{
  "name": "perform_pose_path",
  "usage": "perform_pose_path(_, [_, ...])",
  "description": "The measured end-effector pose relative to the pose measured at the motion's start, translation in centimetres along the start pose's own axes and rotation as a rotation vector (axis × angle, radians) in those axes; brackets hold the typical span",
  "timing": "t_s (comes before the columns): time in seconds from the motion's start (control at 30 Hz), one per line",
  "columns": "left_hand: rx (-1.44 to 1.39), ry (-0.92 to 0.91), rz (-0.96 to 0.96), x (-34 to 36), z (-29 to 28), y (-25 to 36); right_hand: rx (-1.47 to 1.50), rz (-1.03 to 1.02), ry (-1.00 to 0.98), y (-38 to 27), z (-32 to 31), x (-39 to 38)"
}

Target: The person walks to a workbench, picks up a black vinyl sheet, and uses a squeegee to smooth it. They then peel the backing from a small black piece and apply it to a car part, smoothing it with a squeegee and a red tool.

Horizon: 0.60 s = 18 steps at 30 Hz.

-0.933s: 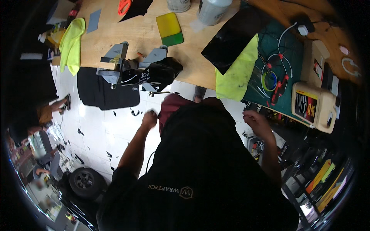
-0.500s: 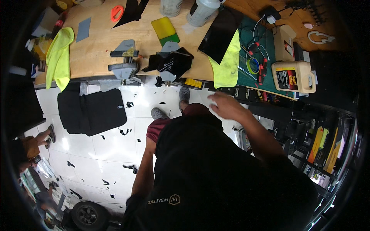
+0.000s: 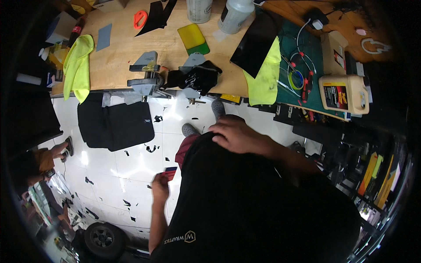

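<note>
My left hand (image 3: 160,187) hangs at my left side over the floor, its fingers closed on a small flat red piece with a dark edge (image 3: 170,174), which looks like a squeegee card. My right hand (image 3: 234,135) lies at the front of my black shirt (image 3: 245,193), fingers stretched and nothing seen in them. Ahead, at the bench's front edge, a glossy black piece (image 3: 201,78) rests over one grey clamp-like fixture (image 3: 191,93). A second grey fixture (image 3: 145,81) stands bare to its left.
On the wooden bench (image 3: 118,57) lie a yellow-green pad (image 3: 193,38), an orange cutter (image 3: 140,19), a black sheet (image 3: 255,44) and bright yellow cloths (image 3: 79,65). A beige jug (image 3: 343,93) stands right. Black mats (image 3: 127,126) and scraps lie on the white floor; another person (image 3: 41,162) is at left.
My left hand has moved away from my thigh, and the red card now shows in it. My right hand has swung inward from the right to the front of my shirt.
</note>
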<state>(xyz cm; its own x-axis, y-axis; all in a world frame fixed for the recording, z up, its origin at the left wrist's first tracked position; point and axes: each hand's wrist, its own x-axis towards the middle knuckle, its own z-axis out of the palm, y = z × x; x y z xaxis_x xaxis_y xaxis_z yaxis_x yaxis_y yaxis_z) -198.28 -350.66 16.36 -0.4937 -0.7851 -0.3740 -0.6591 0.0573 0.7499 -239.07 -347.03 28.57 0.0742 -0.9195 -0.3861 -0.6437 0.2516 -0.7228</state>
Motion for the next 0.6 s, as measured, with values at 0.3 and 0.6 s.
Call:
perform_pose_path(0.3, [-0.092,0.020,0.354,10.5,0.3,33.5,0.215,-0.544,0.208,-1.2,-7.8,1.2])
perform_pose_path(0.6, [-0.169,0.152,0.001,12.0,6.2,39.9,-0.029,-0.687,0.193,4.3,-13.2,2.1])
